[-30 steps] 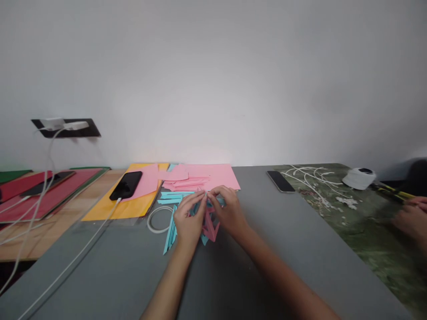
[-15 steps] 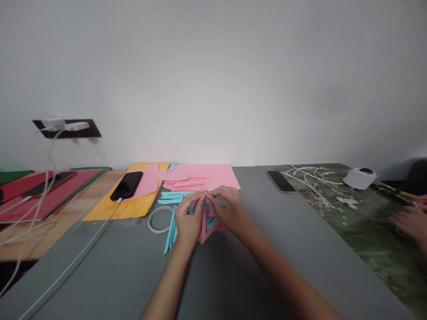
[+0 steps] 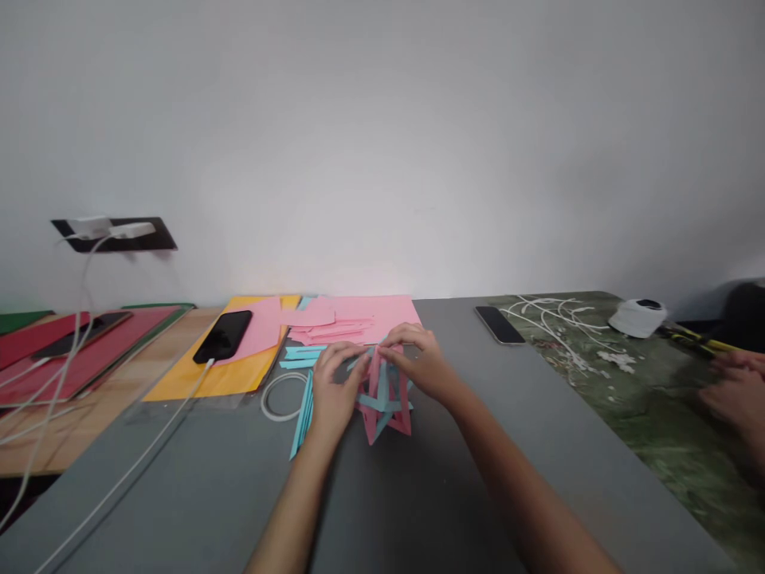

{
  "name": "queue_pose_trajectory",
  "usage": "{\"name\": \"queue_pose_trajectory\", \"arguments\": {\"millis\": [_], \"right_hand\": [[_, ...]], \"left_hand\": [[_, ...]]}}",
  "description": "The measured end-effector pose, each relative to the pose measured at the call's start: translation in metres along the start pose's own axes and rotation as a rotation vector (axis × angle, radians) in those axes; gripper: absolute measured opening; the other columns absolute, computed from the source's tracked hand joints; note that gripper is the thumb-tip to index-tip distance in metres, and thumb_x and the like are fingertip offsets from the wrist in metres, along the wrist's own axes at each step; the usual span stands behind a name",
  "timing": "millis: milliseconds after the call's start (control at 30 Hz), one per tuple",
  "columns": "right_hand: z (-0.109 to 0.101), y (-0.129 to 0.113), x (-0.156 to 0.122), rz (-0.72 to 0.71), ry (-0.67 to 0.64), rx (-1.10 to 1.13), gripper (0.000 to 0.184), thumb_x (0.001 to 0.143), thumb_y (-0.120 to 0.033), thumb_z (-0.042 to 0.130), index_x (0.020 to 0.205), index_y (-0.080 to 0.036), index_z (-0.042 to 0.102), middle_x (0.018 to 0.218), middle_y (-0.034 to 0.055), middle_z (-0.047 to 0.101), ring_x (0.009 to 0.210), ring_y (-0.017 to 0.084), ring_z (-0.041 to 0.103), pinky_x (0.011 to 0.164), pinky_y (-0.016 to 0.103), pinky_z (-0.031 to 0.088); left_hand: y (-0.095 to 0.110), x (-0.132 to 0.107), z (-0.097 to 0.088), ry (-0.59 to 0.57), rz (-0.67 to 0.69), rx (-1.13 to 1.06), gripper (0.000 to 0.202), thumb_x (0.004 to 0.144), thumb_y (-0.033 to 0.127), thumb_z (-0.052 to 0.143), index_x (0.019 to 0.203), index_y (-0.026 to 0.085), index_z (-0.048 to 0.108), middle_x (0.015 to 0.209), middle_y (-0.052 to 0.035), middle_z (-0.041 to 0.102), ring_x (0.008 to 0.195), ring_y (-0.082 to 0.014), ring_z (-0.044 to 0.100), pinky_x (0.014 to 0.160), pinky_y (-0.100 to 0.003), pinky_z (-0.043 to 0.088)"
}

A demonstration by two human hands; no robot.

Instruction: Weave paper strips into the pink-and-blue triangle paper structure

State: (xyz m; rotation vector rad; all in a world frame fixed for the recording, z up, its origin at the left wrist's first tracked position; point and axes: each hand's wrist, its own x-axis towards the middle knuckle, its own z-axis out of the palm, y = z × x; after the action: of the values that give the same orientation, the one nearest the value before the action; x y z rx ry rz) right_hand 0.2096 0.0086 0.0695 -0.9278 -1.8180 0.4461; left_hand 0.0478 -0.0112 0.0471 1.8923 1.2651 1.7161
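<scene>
Both hands meet over a pink and blue paper frame model that stands on the grey table. My left hand pinches the model's left side with closed fingers. My right hand grips its top from the right, fingers curled. Several blue folded paper strips lie just left of my left hand. Pink paper sheets are spread beyond the model.
A black phone on a charging cable lies on yellow paper to the left. A second phone lies at right, near white cords and a white tape roll. Another person's hands work at the far right.
The paper model has been lifted and turned upright, showing more of its pink and blue frame. My right hand rose to its top; my left hand stayed at its side.
</scene>
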Motion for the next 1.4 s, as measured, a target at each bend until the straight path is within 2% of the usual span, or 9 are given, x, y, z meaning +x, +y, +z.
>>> {"name": "queue_pose_trajectory", "arguments": {"millis": [233,567,633,767,833,1000,1100,1233,1400], "right_hand": [[0.004,-0.008,-0.003,0.009,0.04,-0.107,0.009,0.077,-0.031,0.065,0.071,-0.024,0.068,0.077,-0.0003,0.067,0.08,0.016,0.057,0.08,0.034,0.031],[0.008,-0.012,-0.004,-0.021,0.051,-0.16,0.009,0.078,-0.029,0.063,0.074,-0.023,0.068,0.074,0.0011,0.064,0.078,0.016,0.056,0.079,0.033,0.033],[0.003,-0.006,-0.002,0.018,0.093,-0.1,0.01,0.079,-0.029,0.061,0.075,-0.022,0.068,0.073,0.0015,0.063,0.075,0.016,0.055,0.077,0.033,0.036],[-0.011,0.016,0.003,0.13,0.175,0.144,0.015,0.077,-0.033,0.059,0.074,-0.019,0.064,0.076,0.0033,0.063,0.075,0.016,0.056,0.074,0.03,0.041],[-0.016,0.03,0.005,0.212,0.193,0.311,0.016,0.076,-0.035,0.061,0.075,-0.019,0.063,0.08,0.003,0.063,0.079,0.016,0.056,0.074,0.029,0.042],[-0.015,0.059,0.002,0.481,0.249,0.928,0.024,0.068,-0.037,0.069,0.082,-0.02,0.06,0.074,-0.0018,0.063,0.067,0.011,0.058,0.065,0.024,0.046],[-0.009,0.072,0.0,0.567,0.243,1.124,0.025,0.068,-0.036,0.071,0.083,-0.02,0.059,0.075,-0.001,0.065,0.065,0.012,0.06,0.062,0.024,0.049],[-0.002,0.081,0.0,0.513,0.324,1.204,0.024,0.068,-0.036,0.071,0.082,-0.021,0.059,0.079,-0.001,0.066,0.067,0.013,0.06,0.06,0.024,0.05],[0.001,0.077,-0.001,0.423,0.294,1.205,0.018,0.067,-0.033,0.072,0.07,-0.019,0.061,0.073,-0.001,0.061,0.071,0.011,0.057,0.065,0.022,0.047]], "left_hand": [[0.0,-0.003,0.003,0.043,0.074,0.064,0.01,0.073,0.029,0.065,0.078,0.022,0.07,0.076,-0.0028,0.065,0.075,-0.0156,0.06,0.072,-0.03,0.047],[0.006,-0.006,0.002,0.16,0.081,0.119,0.011,0.074,0.029,0.063,0.079,0.021,0.07,0.078,-0.0025,0.065,0.077,-0.0155,0.059,0.074,-0.031,0.046],[0.006,-0.004,-0.004,0.237,0.027,0.09,0.014,0.078,0.03,0.059,0.084,0.021,0.069,0.084,-0.0039,0.065,0.083,-0.0161,0.059,0.078,-0.031,0.045],[-0.007,0.004,-0.016,0.437,-0.213,-0.081,0.027,0.084,0.035,0.047,0.1,0.02,0.063,0.102,-0.0063,0.064,0.09,-0.0153,0.059,0.08,-0.028,0.044],[-0.017,0.007,-0.017,0.453,-0.323,-0.167,0.03,0.082,0.038,0.049,0.102,0.019,0.061,0.105,-0.0063,0.063,0.09,-0.0151,0.059,0.078,-0.027,0.045],[-0.034,0.002,-0.005,0.205,-0.714,-0.28,0.04,0.075,0.045,0.054,0.104,0.017,0.058,0.097,-0.0072,0.063,0.076,-0.0149,0.062,0.065,-0.026,0.046],[-0.033,-0.003,0.003,0.04,-0.839,-0.382,0.047,0.076,0.052,0.049,0.106,0.017,0.056,0.101,-0.0099,0.062,0.07,-0.016,0.065,0.056,-0.025,0.046],[-0.03,-0.005,0.008,-0.108,-0.776,-0.438,0.057,0.071,0.062,0.05,0.105,0.017,0.059,0.1,-0.0111,0.063,0.07,-0.0184,0.065,0.054,-0.026,0.046],[-0.032,-0.003,0.005,-0.093,-0.686,-0.469,0.056,0.074,0.059,0.051,0.113,0.019,0.058,0.114,-0.0119,0.062,0.098,-0.0247,0.061,0.081,-0.035,0.047]]}}
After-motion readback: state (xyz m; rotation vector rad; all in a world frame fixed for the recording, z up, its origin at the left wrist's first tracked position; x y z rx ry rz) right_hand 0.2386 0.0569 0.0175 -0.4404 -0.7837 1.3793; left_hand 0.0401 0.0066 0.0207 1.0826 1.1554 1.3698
